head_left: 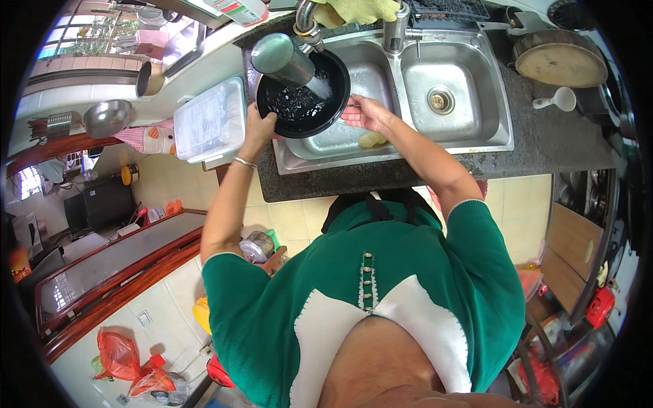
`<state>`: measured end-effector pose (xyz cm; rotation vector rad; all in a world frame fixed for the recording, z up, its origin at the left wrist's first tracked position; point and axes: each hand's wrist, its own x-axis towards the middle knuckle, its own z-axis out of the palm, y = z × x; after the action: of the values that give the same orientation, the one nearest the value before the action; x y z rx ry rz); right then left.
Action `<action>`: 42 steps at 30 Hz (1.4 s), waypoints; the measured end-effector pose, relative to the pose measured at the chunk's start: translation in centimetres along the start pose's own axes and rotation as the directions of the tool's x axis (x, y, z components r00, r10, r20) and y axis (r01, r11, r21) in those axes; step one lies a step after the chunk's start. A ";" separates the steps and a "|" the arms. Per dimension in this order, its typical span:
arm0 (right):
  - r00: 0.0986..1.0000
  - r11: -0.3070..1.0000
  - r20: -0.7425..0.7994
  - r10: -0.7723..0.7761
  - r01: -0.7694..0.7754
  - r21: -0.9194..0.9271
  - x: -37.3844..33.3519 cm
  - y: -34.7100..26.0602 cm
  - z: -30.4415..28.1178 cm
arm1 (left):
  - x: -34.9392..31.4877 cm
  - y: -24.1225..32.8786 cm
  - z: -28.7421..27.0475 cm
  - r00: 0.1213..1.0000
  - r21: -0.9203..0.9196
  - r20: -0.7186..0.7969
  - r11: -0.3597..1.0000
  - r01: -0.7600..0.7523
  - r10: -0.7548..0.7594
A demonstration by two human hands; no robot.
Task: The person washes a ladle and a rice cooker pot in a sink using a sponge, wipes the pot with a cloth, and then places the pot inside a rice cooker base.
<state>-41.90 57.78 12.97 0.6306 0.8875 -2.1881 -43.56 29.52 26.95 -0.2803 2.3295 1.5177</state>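
Observation:
Both hands hold a black round bowl (289, 122) over the left basin of a steel double sink (457, 139). My left hand (260, 126) grips its near left rim, thumb on top. On the right side, the fingers of my right hand (366, 113) rest against its edge, palm partly turned up. Clear water (318, 88) runs down into the bowl beside a silver cylinder (275, 58), which covers part of the inside. What exactly the cylinder is, I cannot tell. A pale yellow lump (371, 140) lies in the left basin near my right wrist.
Left of the bowl is a clear lidded plastic box (209, 122). A tap (396, 30) rises behind the sink, with a yellow-green cloth (357, 10) nearby. On the right counter sit a round pan (561, 61) and a white scoop (559, 100). A steel bowl (107, 118) stands far left.

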 end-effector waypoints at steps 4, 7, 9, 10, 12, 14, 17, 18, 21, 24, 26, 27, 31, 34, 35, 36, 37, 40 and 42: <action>1.000 0.990 0.007 -0.010 0.009 0.140 3.0 0.2 0.9 | -0.6 -6.2 3.6 0.865 -0.027 -0.350 0.919 -0.393 0.360; 0.999 0.971 0.000 0.038 -0.037 0.236 4.5 0.5 1.8 | -2.8 -5.8 5.8 0.804 0.187 -0.470 0.931 -0.312 0.364; 0.999 0.967 -0.015 0.042 -0.037 0.250 5.7 1.2 0.9 | -3.7 -4.3 6.8 0.758 0.248 -0.424 0.868 -0.429 0.496; 0.998 0.966 -0.026 0.049 -0.040 0.256 6.3 1.6 0.1 | -3.6 -4.1 7.1 0.769 0.226 -0.393 0.863 -0.451 0.505; 0.984 0.923 -0.106 0.144 -0.095 0.372 5.7 3.4 4.0 | -3.5 -6.9 5.8 0.708 0.358 -0.390 0.806 -0.472 0.588; 0.992 0.878 -0.050 0.115 -0.078 0.472 6.6 3.5 1.0 | -3.0 -5.0 7.4 0.792 0.336 -0.329 0.848 -0.410 0.514; 0.999 0.785 -0.043 0.017 0.013 0.619 6.7 5.1 1.4 | -3.2 -4.5 7.7 0.784 0.373 -0.275 0.814 -0.446 0.556; 0.998 0.795 -0.051 0.019 0.016 0.607 7.3 4.7 -1.0 | -2.5 -3.7 8.5 0.774 0.362 -0.246 0.796 -0.485 0.583; 0.993 0.772 -0.119 0.000 0.076 0.631 6.9 4.8 0.3 | -1.8 -5.0 8.3 0.780 0.351 -0.239 0.800 -0.486 0.579; 0.975 0.657 0.036 -0.221 0.121 0.744 7.5 3.4 -1.3 | -0.9 -3.9 9.3 0.751 0.358 -0.203 0.762 -0.540 0.628; 0.923 0.640 0.147 -0.356 0.126 0.758 6.9 3.3 -1.4 | -0.7 -4.3 9.2 0.730 0.338 -0.223 0.754 -0.564 0.646; 0.914 0.647 0.157 -0.375 0.137 0.750 6.5 3.3 -1.5 | -0.8 -4.6 8.9 0.719 0.328 -0.233 0.749 -0.575 0.654; 0.929 0.686 0.154 -0.336 0.130 0.716 6.0 2.3 -1.2 | -0.2 -8.2 6.9 0.731 0.216 -0.204 0.758 -0.615 0.651; 0.955 0.717 0.125 -0.270 0.113 0.688 6.8 2.1 -1.4 | -1.5 -8.4 5.5 0.746 0.283 -0.176 0.759 -0.587 0.643; 0.962 0.728 0.122 -0.246 0.101 0.678 7.1 2.2 -1.2 | -1.9 -8.5 5.1 0.755 0.279 -0.178 0.768 -0.576 0.631; 0.968 0.741 0.119 -0.223 0.089 0.666 7.2 2.3 -1.2 | -2.1 -8.8 4.8 0.775 0.286 -0.163 0.781 -0.555 0.611; 0.973 0.752 0.120 -0.198 0.072 0.655 7.4 2.5 -1.1 | -2.5 -8.7 4.5 0.782 0.292 -0.157 0.785 -0.547 0.603; 0.982 0.786 0.131 -0.132 0.023 0.618 7.6 3.1 -1.1 | -3.2 -8.0 3.9 0.796 0.284 -0.162 0.800 -0.529 0.584; 0.986 0.803 0.145 -0.088 -0.016 0.595 7.5 3.5 -1.5 | -3.3 -7.2 4.1 0.796 0.248 -0.194 0.813 -0.526 0.574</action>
<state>-43.90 53.92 5.79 0.7047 0.0973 -2.5177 -37.32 30.24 20.63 0.3075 2.9204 1.5597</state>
